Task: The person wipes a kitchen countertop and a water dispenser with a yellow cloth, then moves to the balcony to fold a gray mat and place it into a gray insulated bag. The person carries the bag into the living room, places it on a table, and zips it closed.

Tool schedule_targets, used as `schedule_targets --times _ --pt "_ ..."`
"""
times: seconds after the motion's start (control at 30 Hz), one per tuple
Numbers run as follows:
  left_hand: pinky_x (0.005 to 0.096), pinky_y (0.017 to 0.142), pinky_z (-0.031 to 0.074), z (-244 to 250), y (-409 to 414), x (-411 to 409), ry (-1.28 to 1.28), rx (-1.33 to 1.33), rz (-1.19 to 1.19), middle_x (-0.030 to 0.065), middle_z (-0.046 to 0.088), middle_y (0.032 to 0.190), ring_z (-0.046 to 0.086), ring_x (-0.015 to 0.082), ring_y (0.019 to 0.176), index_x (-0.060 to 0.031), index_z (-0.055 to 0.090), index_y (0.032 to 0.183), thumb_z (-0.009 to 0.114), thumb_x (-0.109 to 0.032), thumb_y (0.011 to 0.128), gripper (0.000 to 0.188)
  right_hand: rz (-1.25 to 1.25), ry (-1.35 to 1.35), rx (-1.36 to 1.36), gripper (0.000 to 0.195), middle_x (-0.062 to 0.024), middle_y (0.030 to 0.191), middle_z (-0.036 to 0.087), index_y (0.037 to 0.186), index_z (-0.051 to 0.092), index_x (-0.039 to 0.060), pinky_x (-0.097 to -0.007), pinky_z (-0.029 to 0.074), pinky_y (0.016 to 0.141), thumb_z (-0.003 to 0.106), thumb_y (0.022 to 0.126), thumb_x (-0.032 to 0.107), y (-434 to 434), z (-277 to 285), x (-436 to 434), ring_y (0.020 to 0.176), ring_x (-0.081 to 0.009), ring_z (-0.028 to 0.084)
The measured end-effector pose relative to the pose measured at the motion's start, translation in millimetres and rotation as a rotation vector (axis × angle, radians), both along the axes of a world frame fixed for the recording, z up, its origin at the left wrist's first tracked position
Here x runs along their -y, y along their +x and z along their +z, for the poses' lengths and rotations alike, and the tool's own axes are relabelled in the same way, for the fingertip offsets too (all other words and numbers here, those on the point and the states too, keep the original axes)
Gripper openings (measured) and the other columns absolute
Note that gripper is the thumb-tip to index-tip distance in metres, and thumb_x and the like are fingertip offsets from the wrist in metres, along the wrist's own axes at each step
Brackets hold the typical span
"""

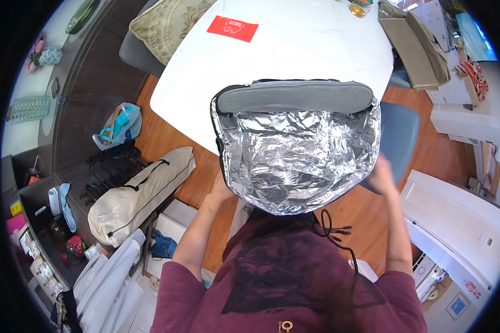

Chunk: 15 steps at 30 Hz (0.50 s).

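An insulated bag (291,154) with a crinkled silver foil lining gapes up at me, its grey padded lid (296,98) folded back at the far side. Nothing shows inside but foil. The bag overlaps the near end of the white table (191,95) and reaches out over my lap side. My left hand (223,188) holds its lower left side, fingers hidden behind the wall. On the opposite side, my right hand (381,175) grips the outer wall; it is slightly blurred and its fingertips are out of sight.
A red printed packet (233,28) lies farther up the table. A blue-grey chair (400,141) stands close on the right. On the left floor are a long beige zipped bag (143,195) and a plastic bag (123,125). A black cable (346,245) hangs over my shirt.
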<state>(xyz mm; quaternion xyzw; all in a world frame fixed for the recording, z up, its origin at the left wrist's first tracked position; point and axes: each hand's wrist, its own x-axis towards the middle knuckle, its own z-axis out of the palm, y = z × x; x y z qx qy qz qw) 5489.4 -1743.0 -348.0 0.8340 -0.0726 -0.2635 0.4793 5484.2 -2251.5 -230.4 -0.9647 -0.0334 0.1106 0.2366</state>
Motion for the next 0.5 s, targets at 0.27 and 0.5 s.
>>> schedule_targets --times 0.27,0.5 --pt "0.0438 0.096 0.046 -38.2 8.8 14.6 0.059 0.460 0.059 0.0213 0.064 0.121 0.060 0.0373 0.111 0.0032 0.060 0.122 0.066 -0.031 0.087 0.049 -0.104 0.281 0.096 0.038 -0.0227 0.119 0.064 0.114 0.065 0.0017 -0.0443 0.045 0.098 0.071 0.079 0.015 -18.4 -135.7 -37.9 0.115 -0.0403 0.058" --pt "0.0278 0.090 0.049 57.3 34.2 50.2 -0.372 0.097 0.457 0.0106 0.069 0.109 0.065 0.0154 0.098 0.0039 0.057 0.121 0.068 0.004 0.082 0.041 -0.320 0.599 0.056 0.029 -0.0086 0.093 0.070 0.106 0.063 -0.0047 -0.0306 0.050 0.076 0.072 0.084 0.011 20.9 -16.1 -28.3 0.082 -0.0144 0.062"
